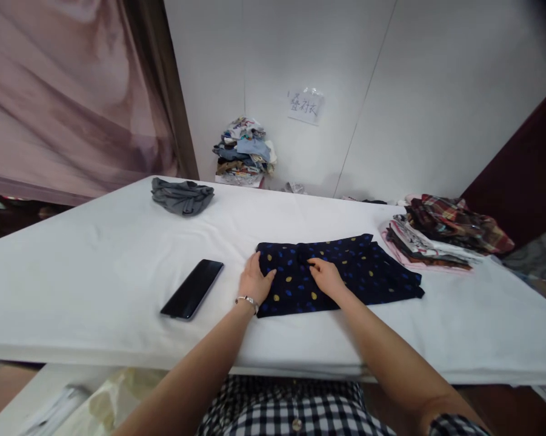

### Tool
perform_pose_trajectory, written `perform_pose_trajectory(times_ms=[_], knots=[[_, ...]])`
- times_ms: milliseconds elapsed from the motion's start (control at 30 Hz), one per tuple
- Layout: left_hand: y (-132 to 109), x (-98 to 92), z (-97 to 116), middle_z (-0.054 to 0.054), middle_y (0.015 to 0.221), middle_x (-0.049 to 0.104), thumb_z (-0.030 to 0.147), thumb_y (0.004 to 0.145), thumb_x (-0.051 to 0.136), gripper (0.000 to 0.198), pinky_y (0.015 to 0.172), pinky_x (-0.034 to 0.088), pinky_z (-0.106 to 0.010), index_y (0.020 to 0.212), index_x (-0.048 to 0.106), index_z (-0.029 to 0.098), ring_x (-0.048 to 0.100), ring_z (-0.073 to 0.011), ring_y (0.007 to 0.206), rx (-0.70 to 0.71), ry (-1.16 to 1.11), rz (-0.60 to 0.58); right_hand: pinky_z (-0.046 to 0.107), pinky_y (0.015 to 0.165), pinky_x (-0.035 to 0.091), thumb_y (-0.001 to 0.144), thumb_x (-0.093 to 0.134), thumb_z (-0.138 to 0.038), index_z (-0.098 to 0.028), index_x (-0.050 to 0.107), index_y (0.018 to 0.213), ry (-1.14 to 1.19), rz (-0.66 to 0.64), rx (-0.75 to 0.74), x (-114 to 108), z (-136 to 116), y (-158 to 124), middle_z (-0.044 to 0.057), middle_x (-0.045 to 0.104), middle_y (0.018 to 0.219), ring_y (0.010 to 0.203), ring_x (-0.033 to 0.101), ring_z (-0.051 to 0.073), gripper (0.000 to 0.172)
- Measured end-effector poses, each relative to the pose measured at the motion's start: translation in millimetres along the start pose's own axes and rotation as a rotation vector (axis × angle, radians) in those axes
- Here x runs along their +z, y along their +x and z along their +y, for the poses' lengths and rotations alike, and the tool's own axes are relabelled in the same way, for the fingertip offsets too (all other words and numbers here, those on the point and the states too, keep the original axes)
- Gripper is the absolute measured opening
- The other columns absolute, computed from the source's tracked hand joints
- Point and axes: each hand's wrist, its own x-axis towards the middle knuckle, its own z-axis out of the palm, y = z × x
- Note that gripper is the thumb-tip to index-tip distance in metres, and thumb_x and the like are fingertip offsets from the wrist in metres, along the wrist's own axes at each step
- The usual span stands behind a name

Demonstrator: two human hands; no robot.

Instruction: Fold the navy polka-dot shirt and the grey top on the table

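Note:
A navy shirt [359,266] with blue and yellow spots lies partly folded near the front of the table. At its left edge rests my left hand [256,281], fingers stretched out and thumb apart, wearing a bracelet on the wrist. My right hand [326,277] is closed on the shirt's cloth near a small raised fold, thumb and forefinger pinched together. The shirt spreads out to the right beyond this hand, with its end uneven. Just left of my left hand is a black phone [193,289], lying flat.
A white cloth covers the table [95,272]. A crumpled grey garment [182,197] sits at the back left. Folded clothes [429,242] are stacked at the right, with a plaid garment [463,221] on top. Beyond the back edge rises a clothes pile [248,151] by the wall.

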Motion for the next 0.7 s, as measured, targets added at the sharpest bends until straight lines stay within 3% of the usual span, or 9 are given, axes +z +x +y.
perform_pose_trajectory(times_ms=[200, 333, 400, 467, 567, 633, 700], knots=[[1, -3.2, -1, -0.016, 0.138, 0.045, 0.032, 0.078, 0.059, 0.064, 0.107, 0.036, -0.041, 0.135, 0.037, 0.011, 0.042, -0.0274, 0.128, -0.005, -0.046, -0.031, 0.029, 0.069, 0.046, 0.083, 0.045, -0.028, -0.019, 0.066, 0.107, 0.106, 0.141, 0.060, -16, 5, 7, 0.001, 0.067, 0.072, 0.068, 0.061, 0.017, 0.033], [2, -3.9, -2, -0.015, 0.140, 0.042, 0.028, 0.078, 0.059, 0.064, 0.108, 0.035, -0.042, 0.135, 0.036, 0.014, 0.040, -0.0277, 0.129, -0.020, -0.044, -0.055, 0.033, 0.076, 0.046, 0.078, 0.049, -0.017, -0.021, 0.068, 0.105, -0.189, -0.045, 0.068, -22, 1, 4, 0.007, 0.071, 0.088, 0.082, 0.064, 0.022, 0.034], [2, -3.6, -2, -0.015, 0.141, 0.041, 0.028, 0.077, 0.059, 0.064, 0.107, 0.036, -0.043, 0.135, 0.036, 0.014, 0.042, -0.0282, 0.128, -0.019, -0.039, -0.058, 0.037, 0.080, 0.046, 0.078, 0.048, -0.014, -0.020, 0.067, 0.108, -0.314, -0.051, 0.074, -25, -3, 1, 0.010, 0.070, 0.096, 0.090, 0.064, 0.025, 0.036], [2, -2.9, -3, -0.015, 0.141, 0.041, 0.027, 0.077, 0.059, 0.063, 0.106, 0.037, -0.043, 0.135, 0.036, 0.014, 0.043, -0.0287, 0.127, -0.010, -0.031, -0.057, 0.038, 0.085, 0.046, 0.083, 0.044, -0.017, -0.019, 0.063, 0.115, -0.294, 0.073, -0.019, -29, -15, -3, 0.011, 0.067, 0.104, 0.097, 0.062, 0.025, 0.038], [2, -1.9, -4, -0.016, 0.140, 0.042, 0.026, 0.077, 0.059, 0.063, 0.107, 0.037, -0.043, 0.135, 0.037, 0.013, 0.042, -0.0289, 0.128, 0.010, -0.023, -0.047, 0.039, 0.098, 0.041, 0.089, 0.041, -0.026, -0.023, 0.054, 0.127, -0.094, 0.214, -0.351, -30, -44, -7, 0.009, 0.058, 0.123, 0.115, 0.052, 0.022, 0.040], [3, -1.5, -5, -0.016, 0.140, 0.042, 0.024, 0.077, 0.059, 0.063, 0.107, 0.036, -0.042, 0.135, 0.037, 0.013, 0.041, -0.0283, 0.128, 0.019, -0.031, -0.039, 0.041, 0.107, 0.034, 0.091, 0.043, -0.034, -0.026, 0.044, 0.136, -0.020, 0.161, -0.522, -23, -61, -8, 0.007, 0.044, 0.140, 0.129, 0.039, 0.021, 0.046], [3, -1.4, -5, -0.016, 0.140, 0.042, 0.023, 0.077, 0.059, 0.063, 0.108, 0.035, -0.041, 0.135, 0.036, 0.013, 0.041, -0.0273, 0.129, 0.015, -0.044, -0.036, 0.045, 0.111, 0.027, 0.090, 0.043, -0.043, -0.024, 0.036, 0.141, -0.064, 0.016, -0.510, -12, -66, -4, 0.007, 0.031, 0.149, 0.137, 0.027, 0.024, 0.054]])
